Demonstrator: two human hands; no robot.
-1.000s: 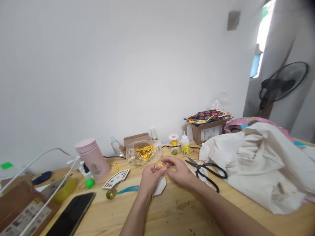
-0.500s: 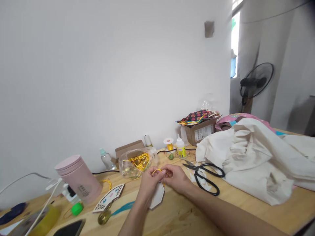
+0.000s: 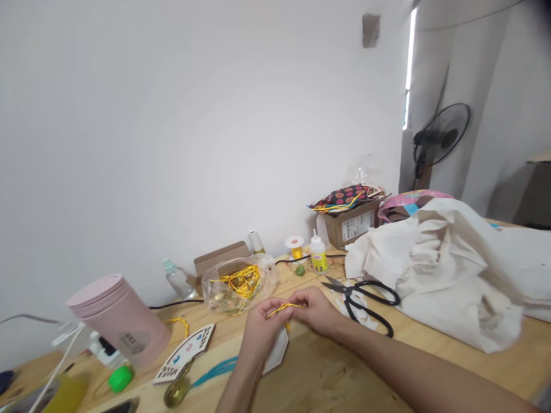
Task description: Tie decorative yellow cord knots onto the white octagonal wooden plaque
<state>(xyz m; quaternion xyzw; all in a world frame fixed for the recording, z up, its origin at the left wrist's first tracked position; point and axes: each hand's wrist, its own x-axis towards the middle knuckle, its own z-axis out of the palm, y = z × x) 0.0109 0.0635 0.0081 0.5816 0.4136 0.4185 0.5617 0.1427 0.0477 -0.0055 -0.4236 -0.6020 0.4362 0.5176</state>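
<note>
Right here in front of me, the left hand and the right hand meet above the wooden table, fingertips pinching a thin yellow cord that runs between them. The pale angular plaque sits just under the hands, partly hidden by the left wrist, and I can't tell whether it touches the wood. Black-handled scissors lie open near the right forearm, while a teal tassel stretches out beside the left.

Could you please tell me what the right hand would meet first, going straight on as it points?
The right hand, holding the yellow cord, would probably meet the left hand first; depth is unclear.
</note>
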